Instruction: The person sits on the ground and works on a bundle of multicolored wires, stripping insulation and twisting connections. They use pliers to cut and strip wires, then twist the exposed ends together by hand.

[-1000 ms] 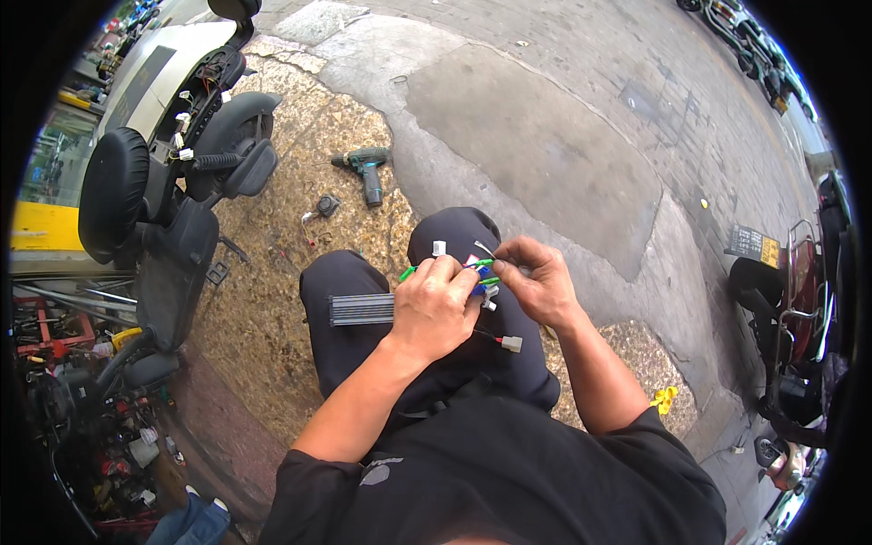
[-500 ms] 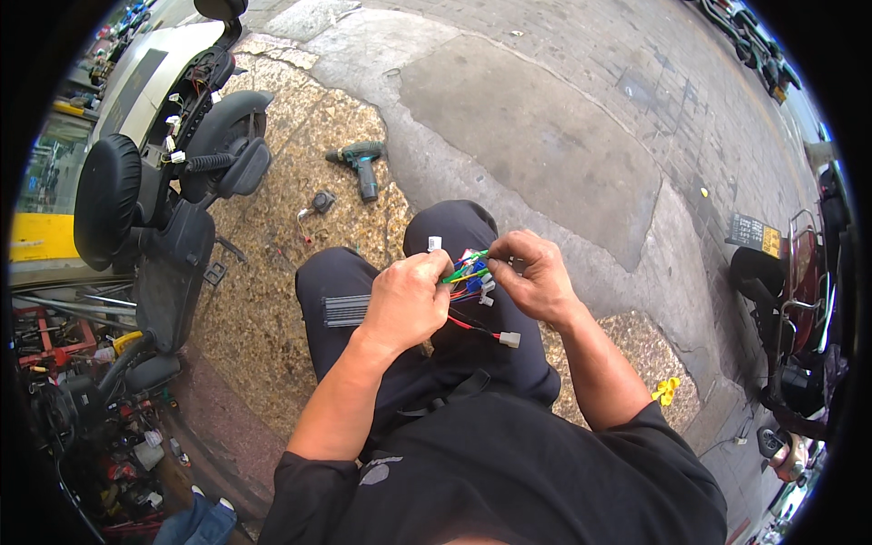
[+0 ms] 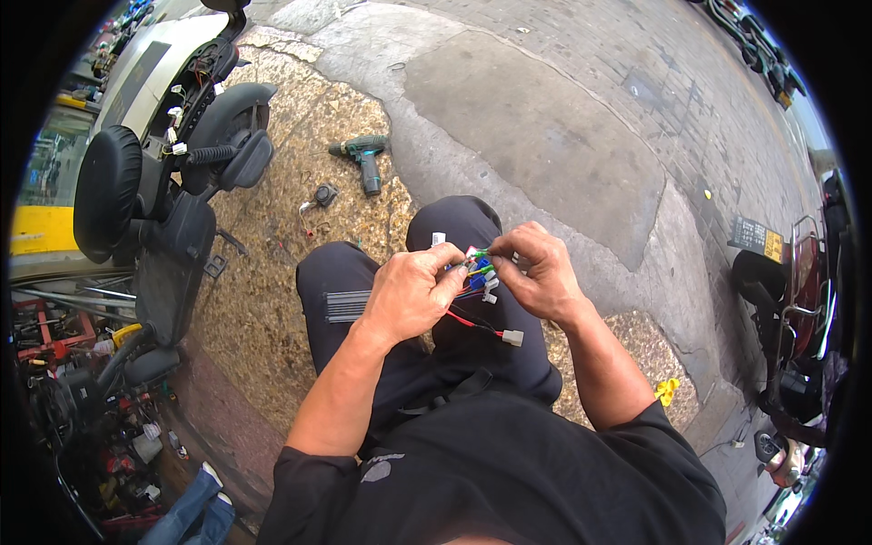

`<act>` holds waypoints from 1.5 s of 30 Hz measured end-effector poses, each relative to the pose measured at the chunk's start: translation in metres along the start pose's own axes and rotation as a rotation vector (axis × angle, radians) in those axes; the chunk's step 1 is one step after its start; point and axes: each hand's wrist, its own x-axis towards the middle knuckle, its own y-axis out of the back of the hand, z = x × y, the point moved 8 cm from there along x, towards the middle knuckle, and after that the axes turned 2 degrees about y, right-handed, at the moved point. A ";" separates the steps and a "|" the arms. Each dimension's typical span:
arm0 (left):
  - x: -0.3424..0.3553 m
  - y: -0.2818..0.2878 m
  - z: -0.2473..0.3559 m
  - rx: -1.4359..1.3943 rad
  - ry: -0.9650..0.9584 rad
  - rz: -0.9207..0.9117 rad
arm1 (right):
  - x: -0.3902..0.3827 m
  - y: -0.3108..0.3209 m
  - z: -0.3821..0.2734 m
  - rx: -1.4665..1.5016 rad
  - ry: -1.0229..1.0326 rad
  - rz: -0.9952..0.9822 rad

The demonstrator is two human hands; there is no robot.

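A finned grey metal box (image 3: 345, 306) rests across my dark-trousered thighs, with a bundle of coloured wires and connectors (image 3: 481, 278) at its right end. My left hand (image 3: 416, 285) is closed in a pinch on the wires, partly over the box. Facing it, my right hand (image 3: 536, 272) pinches a thin green wire (image 3: 480, 253) among the bundle. A pale connector (image 3: 510, 338) on red and black leads lies on my right thigh.
A cordless drill (image 3: 367, 163) and small black part (image 3: 323, 195) lie on the ground ahead. A partly dismantled scooter (image 3: 116, 191) stands left, above cluttered tools (image 3: 73, 427) and another person's jeans-clad legs (image 3: 186, 509). Parked scooters (image 3: 783, 327) stand along the right.
My left hand has shifted slightly left since a second ago, and its fingers now pinch higher beside the right hand's fingertips. The other person's legs at lower left have shifted.
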 end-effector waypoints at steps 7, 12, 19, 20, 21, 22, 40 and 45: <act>0.000 0.001 -0.001 -0.039 0.050 -0.039 | 0.002 -0.001 -0.006 -0.037 0.063 0.001; 0.000 -0.001 0.009 0.029 -0.137 0.132 | 0.000 -0.002 -0.001 -0.040 0.066 -0.014; 0.016 -0.017 -0.002 -0.061 -0.010 0.054 | 0.007 -0.006 -0.020 -0.087 0.190 -0.017; 0.017 -0.017 -0.002 -0.111 -0.017 0.058 | 0.008 -0.006 -0.022 -0.086 0.209 -0.011; 0.018 -0.022 -0.005 -0.164 0.013 0.030 | 0.008 -0.006 -0.020 -0.084 0.188 -0.025; 0.019 -0.022 -0.005 -0.142 -0.008 0.043 | 0.007 -0.004 -0.020 -0.077 0.183 0.010; 0.004 -0.052 -0.023 -0.788 0.234 -0.020 | -0.043 -0.085 0.037 1.695 -0.709 0.165; -0.003 -0.033 -0.014 -0.402 0.047 0.142 | -0.055 -0.092 0.051 1.577 -0.838 0.246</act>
